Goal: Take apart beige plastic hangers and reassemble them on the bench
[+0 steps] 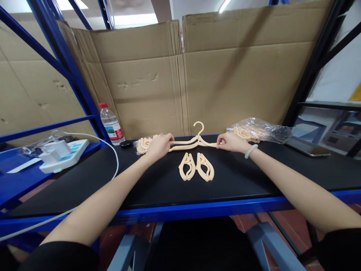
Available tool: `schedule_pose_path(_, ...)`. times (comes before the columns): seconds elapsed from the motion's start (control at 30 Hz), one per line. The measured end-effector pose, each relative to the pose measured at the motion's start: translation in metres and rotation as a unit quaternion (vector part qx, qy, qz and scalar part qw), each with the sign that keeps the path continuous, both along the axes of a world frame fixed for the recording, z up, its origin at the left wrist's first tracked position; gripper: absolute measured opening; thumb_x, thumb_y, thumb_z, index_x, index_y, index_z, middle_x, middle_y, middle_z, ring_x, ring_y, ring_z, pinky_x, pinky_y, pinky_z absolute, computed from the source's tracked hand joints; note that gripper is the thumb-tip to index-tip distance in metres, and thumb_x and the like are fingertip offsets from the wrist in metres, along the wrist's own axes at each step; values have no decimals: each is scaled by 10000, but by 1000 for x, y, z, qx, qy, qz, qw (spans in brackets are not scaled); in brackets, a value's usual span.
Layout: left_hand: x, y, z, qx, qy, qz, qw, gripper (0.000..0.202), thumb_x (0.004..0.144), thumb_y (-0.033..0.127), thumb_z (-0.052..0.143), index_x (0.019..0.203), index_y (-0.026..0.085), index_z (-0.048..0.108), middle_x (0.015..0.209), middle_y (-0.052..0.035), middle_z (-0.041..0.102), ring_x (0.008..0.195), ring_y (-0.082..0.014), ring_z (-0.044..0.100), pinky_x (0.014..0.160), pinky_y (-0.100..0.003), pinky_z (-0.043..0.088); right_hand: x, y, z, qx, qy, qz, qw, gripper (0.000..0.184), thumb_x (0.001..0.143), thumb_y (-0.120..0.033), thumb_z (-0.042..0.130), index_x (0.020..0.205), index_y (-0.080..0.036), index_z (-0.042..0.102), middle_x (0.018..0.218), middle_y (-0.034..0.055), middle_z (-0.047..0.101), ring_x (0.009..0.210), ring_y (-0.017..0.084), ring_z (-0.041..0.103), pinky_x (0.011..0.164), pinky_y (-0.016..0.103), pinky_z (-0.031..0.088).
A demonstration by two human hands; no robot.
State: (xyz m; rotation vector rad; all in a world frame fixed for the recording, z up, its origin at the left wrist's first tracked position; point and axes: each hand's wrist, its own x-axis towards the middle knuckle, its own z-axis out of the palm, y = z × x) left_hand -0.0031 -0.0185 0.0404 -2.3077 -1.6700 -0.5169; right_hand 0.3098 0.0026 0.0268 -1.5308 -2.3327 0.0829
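Observation:
A cream plastic hanger (pixel 194 142) is stretched out just above the black shelf top (pixel 158 180), its hook pointing up. My left hand (pixel 158 146) is closed on its left arm end. My right hand (pixel 231 142), with a pale bead bracelet on the wrist, pinches its right arm end. Two folded cream hangers (pixel 196 166) lie flat side by side just in front of the open one, between my hands.
A clear bag of hangers (pixel 258 130) lies behind my right hand; another small bag (pixel 143 144) sits behind my left. A water bottle (pixel 111 124), a white power strip (pixel 60 153) with cable, and a tablet (pixel 307 147) sit around. Cardboard walls the back.

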Motion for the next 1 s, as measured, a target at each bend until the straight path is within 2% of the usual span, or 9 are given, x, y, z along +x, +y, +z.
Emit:
schedule_pose_path(0.17,0,1,0,-10,-37,31,999,124,889,256,488,959,211,579,906,-68,677,842,-244,614,678,-300,375,1,2,-2,-8,27,25,999,113,742,-269,612,743,-157,626,611,16,651,560,137,582,553,236,394)
schedule_pose_path(0.33,0,3,-2,-11,-52,52,997,106,877,227,502,940,213,586,896,-53,689,835,-231,620,644,-281,361,10,8,-3,-9,67,26,997,160,763,-285,601,819,-141,639,611,15,654,553,131,588,530,222,397)
schedule_pose_path(0.47,0,4,-3,-6,-61,50,997,97,871,219,511,926,212,590,888,-52,691,828,-229,621,631,-280,354,11,5,1,-27,78,24,996,308,804,-394,572,879,-119,688,557,24,631,511,134,563,512,236,385)
schedule_pose_path(0.6,1,3,-4,-3,-71,45,996,100,872,216,510,925,215,595,900,-54,694,830,-228,623,623,-278,354,3,-2,4,-50,49,32,997,376,736,-471,646,895,-137,717,581,24,640,524,138,560,495,238,359)
schedule_pose_path(0.67,1,2,-4,1,-76,42,996,99,870,211,512,921,215,597,902,-55,695,835,-231,624,629,-281,361,0,-4,4,-33,17,27,999,311,720,-418,670,869,-149,722,587,17,640,532,137,560,498,235,348)
schedule_pose_path(0.77,-1,3,-5,13,-84,32,996,104,864,203,515,916,218,604,891,-52,693,833,-234,624,643,-287,375,-1,-6,5,31,-25,-5,999,184,764,-301,619,821,-160,723,626,27,657,566,142,570,522,238,345)
schedule_pose_path(0.9,-3,5,-5,51,-101,0,994,129,851,171,506,889,215,621,887,-50,676,837,-230,620,671,-290,400,-3,-11,5,104,-52,-57,992,214,819,-225,519,860,-178,724,706,58,695,648,173,610,564,249,361)
schedule_pose_path(1.0,-5,7,-6,63,-148,-29,987,157,851,151,476,880,199,623,838,-33,643,647,-169,611,651,-277,422,-7,-16,6,150,-54,-96,982,256,864,-224,472,926,-188,717,775,85,717,726,206,641,593,263,372)
